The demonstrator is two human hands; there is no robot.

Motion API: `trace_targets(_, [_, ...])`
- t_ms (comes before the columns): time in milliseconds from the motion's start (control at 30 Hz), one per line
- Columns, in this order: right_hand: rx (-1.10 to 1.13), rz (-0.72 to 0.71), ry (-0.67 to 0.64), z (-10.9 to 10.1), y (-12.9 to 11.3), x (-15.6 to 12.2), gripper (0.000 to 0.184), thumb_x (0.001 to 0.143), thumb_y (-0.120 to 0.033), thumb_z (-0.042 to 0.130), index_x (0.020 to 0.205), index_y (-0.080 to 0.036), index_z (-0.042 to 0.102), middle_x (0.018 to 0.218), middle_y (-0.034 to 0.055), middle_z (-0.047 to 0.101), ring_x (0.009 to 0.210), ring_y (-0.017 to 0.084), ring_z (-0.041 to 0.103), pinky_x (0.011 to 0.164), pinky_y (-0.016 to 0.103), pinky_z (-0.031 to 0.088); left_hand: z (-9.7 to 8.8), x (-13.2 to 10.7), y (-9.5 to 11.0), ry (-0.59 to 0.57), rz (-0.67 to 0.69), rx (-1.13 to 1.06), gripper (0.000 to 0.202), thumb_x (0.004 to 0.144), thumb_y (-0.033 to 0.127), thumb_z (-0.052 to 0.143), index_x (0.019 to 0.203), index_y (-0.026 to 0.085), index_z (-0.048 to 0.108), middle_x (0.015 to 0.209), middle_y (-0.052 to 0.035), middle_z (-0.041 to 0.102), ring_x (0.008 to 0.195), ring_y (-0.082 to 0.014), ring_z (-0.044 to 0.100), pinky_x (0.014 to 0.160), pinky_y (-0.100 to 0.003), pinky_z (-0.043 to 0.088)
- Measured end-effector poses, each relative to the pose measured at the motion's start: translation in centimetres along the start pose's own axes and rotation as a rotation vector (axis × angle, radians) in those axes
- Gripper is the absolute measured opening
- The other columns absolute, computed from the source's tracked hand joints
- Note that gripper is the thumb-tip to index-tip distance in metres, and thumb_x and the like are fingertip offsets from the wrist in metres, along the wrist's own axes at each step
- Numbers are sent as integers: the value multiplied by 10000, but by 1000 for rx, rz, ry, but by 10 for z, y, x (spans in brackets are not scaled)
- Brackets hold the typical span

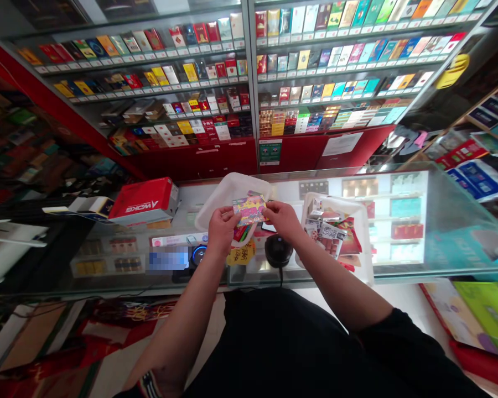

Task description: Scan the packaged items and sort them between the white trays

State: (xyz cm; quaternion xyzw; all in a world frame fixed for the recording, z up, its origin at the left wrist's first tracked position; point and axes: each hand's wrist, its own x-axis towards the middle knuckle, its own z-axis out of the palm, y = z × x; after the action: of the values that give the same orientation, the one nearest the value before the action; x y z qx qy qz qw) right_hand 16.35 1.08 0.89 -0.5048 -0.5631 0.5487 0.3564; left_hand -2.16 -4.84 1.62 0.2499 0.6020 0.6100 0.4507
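A flat, colourful pink and yellow packet (249, 209) is held level between my two hands. My left hand (223, 228) pinches its left end, and my right hand (283, 219) grips the right end. Beneath it stands a white plastic tray (218, 193) on the glass counter, with some small coloured items inside, partly hidden by the packet and my hands. Below my right wrist sits a black rounded device (279, 251) with a cable. To the right, a second white tray (367, 237) holds several printed packets (331, 239).
A red box (143, 200) rests on the counter's left side. A device with a blurred screen (169, 260) and a yellow handwritten tag (240, 252) lie near the front edge. Behind the glass counter (448, 221), shelves (216, 85) hold rows of small packs.
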Motion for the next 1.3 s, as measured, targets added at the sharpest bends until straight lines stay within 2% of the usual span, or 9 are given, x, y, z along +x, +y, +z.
trace_targets(133, [106,18,7,-8,0,-9,326,827,-425,715,1003,-161,791,832,20,753,711,172,679,652,285,594,5,-8,-3,-101,-32,-65,579,641,374,937,1144,147,758,947,-60,805,784,-197,739,719,-305,591])
trace_targets(367, [-27,-61,49,-22,5,-22,314,812,-457,710,889,-162,783,713,1,698,638,151,606,613,263,506,9,-16,-14,-2,11,27,446,704,468,913,1018,161,832,714,-6,725,665,-165,679,588,-255,537])
trace_targets(533, [-92,-82,56,-34,2,-29,333,820,-474,702,911,-173,810,727,0,718,665,161,614,651,272,490,16,-28,-13,-35,50,-17,428,712,457,908,1027,176,840,884,-37,801,792,-192,740,745,-311,609])
trace_targets(600, [-121,-88,61,-37,2,-31,337,837,-477,692,933,-184,827,767,7,743,719,178,646,695,280,506,17,-32,-11,-53,75,9,416,733,472,895,1024,178,839,799,-17,776,709,-163,711,687,-277,585])
trace_targets(700, [-209,-139,110,-42,1,-33,301,856,-459,696,927,-210,850,840,12,766,839,203,678,793,297,515,18,-35,-11,-47,117,92,421,775,513,865,1018,171,829,601,26,663,520,-110,581,517,-221,459])
trace_targets(800, [-281,-189,143,-45,-3,-36,280,882,-416,681,974,-230,869,882,9,776,888,207,686,839,301,508,18,-37,-12,-55,130,130,465,805,570,839,1033,166,810,654,-12,715,522,-117,605,500,-220,438])
trace_targets(933, [-214,-185,81,-46,-7,-41,324,929,-359,619,1092,-225,865,795,-5,764,753,176,690,739,274,509,17,-38,-12,-77,143,126,565,891,709,704,954,152,779,794,-98,792,632,-171,721,530,-231,477])
trace_targets(1067, [-148,-144,47,-44,1,-39,349,916,-335,630,1168,-221,842,754,-11,750,705,169,699,702,267,539,17,-35,-12,-70,93,67,667,895,781,646,1045,144,771,828,-122,805,680,-211,766,525,-235,488])
trace_targets(1300, [129,-46,10,-36,21,-27,378,929,-365,601,1185,-196,821,895,42,798,753,191,752,720,331,653,14,-25,-19,-45,62,77,602,753,633,852,1084,133,806,860,-73,797,660,-179,741,519,-222,497])
